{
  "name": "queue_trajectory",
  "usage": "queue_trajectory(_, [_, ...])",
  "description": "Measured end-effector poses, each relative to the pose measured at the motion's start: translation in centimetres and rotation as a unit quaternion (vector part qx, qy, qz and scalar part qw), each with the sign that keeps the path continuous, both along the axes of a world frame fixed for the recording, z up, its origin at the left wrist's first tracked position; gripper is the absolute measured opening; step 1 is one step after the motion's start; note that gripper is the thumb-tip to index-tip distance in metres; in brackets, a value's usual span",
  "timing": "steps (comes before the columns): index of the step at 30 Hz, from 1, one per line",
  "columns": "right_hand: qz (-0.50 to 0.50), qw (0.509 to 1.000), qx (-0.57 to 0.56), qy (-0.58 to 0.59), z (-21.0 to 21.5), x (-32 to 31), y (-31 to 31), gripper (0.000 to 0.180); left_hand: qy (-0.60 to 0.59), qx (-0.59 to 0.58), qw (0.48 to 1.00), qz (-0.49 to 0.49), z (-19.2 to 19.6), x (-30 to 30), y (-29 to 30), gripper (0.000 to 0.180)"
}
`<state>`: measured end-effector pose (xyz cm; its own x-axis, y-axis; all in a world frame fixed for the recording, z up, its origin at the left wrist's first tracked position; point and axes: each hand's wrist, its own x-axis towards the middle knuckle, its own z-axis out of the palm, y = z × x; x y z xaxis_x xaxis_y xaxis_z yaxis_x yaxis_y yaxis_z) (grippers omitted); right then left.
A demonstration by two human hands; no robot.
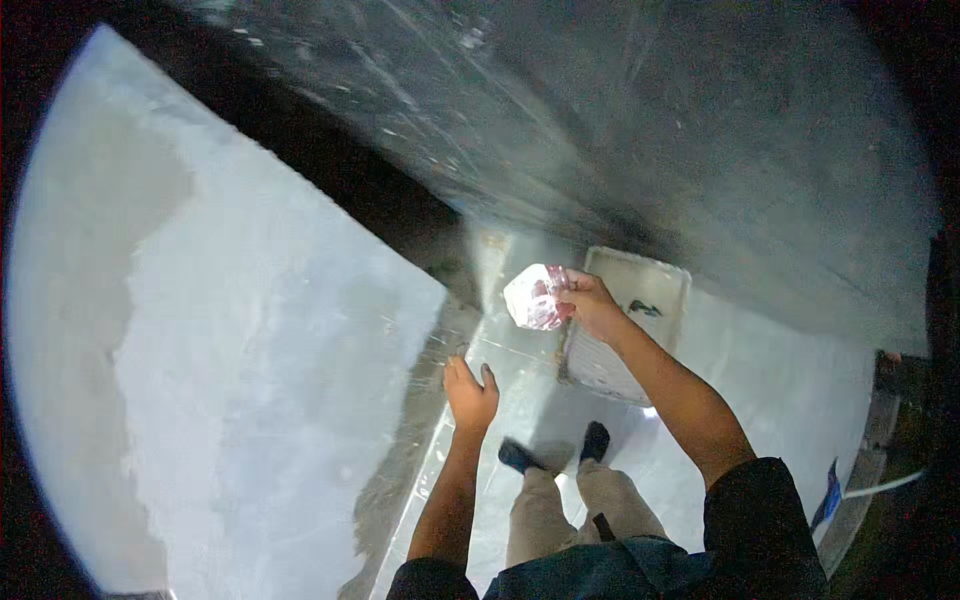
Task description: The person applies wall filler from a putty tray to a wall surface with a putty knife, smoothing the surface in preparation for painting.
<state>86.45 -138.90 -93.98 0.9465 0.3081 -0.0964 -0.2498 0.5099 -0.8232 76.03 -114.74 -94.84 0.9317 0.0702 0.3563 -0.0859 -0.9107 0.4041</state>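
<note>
Sleeve [757, 512], glossy object [531, 297] within right grip [594, 306]

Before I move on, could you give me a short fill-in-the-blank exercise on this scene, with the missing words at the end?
The right hand grips a shiny white-and-reddish object; the left hand holds ____.
Of the two hands, the one closer to the pale tray is the ____.
The small item beside the white strand at the lower right is coloured ____.
Missing words: nothing; right; blue.
</note>
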Motion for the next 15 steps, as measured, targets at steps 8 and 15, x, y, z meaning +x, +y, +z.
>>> queue_trajectory(8, [0.092, 0.982, 0.153, -0.055, 3.1, -0.6, -2.6, 0.036, -0.062, 0.135, 0.989, -0.023, 9.1, -2.9, -4.4, 0.051])
queue_trajectory(15, [0.072, 0.980, 0.185, -0.015, 3.4, -1.9, -1.1, 0.037, -0.119, 0.252, 0.960, 0.001, 13.5, -4.4, -4.4, 0.050])
